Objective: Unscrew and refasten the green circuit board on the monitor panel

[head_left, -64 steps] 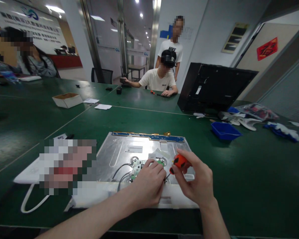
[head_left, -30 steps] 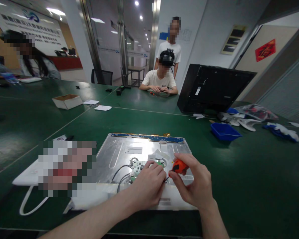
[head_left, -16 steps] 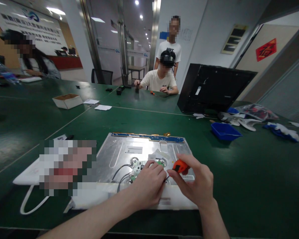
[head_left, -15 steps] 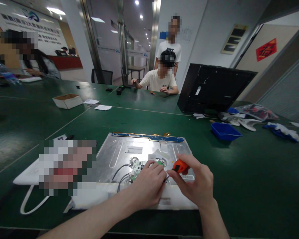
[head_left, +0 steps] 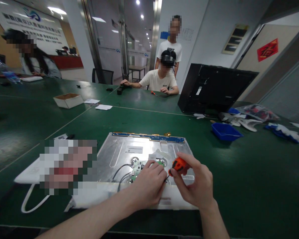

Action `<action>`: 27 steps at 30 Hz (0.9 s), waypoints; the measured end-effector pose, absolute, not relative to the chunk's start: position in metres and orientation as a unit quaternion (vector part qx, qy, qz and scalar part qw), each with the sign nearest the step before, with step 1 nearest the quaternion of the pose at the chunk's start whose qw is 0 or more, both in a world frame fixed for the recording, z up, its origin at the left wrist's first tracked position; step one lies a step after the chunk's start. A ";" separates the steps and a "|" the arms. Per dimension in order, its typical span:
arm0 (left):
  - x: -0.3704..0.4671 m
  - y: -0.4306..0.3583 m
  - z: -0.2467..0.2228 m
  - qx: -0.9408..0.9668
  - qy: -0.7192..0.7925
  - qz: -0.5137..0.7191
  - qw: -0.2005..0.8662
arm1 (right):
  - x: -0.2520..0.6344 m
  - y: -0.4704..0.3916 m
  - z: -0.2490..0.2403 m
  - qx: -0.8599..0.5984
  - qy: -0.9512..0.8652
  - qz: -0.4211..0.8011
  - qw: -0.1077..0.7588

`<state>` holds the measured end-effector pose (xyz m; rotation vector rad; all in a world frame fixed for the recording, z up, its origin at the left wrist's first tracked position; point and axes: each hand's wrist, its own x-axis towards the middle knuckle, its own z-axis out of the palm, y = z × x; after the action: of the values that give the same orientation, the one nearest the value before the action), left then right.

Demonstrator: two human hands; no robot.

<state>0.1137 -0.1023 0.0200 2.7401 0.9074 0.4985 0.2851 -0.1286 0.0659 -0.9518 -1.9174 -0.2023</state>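
A metal display panel (head_left: 119,149) lies flat on the green table, with a blue circuit strip (head_left: 149,136) along its far edge. On its near part sits a green circuit board (head_left: 137,166) with black cables. My left hand (head_left: 150,181) rests over the board's right side, fingers bent together; what they hold, if anything, is hidden. In my right hand (head_left: 198,181) is an orange and black screwdriver (head_left: 178,166), gripped between thumb and fingers, its shaft slanting down toward my left fingertips. The screwdriver's tip is hidden behind my left hand.
A white bag (head_left: 30,169) lies left of the panel. A blue tray (head_left: 226,131), a black monitor (head_left: 214,89) and gloves (head_left: 284,131) are at the right. Beyond a white box (head_left: 68,100), people sit and stand across the table.
The orange screwdriver handle has turned slightly in my right hand. My left hand stays in place. Across the table, a seated person's arm has stretched out toward the dark objects.
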 end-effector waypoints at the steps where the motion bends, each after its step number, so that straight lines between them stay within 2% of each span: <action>1: 0.114 -0.102 0.020 0.930 0.307 0.170 0.105 | 0.285 -0.128 0.065 -0.389 -0.783 -0.087 0.477; 6: 0.113 -0.102 0.018 0.931 0.306 0.175 0.097 | 0.286 -0.125 0.064 -0.378 -0.788 -0.098 0.475; 13: 0.114 -0.103 0.017 0.930 0.309 0.174 0.102 | 0.286 -0.129 0.067 -0.386 -0.790 -0.030 0.475; 27: 0.113 -0.103 0.015 0.927 0.307 0.188 0.100 | 0.288 -0.125 0.063 -0.381 -0.791 -0.051 0.477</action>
<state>0.1131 -0.1026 0.0146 2.7407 0.9083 0.5565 0.2877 -0.1247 0.0635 -0.9308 -1.9319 -0.1246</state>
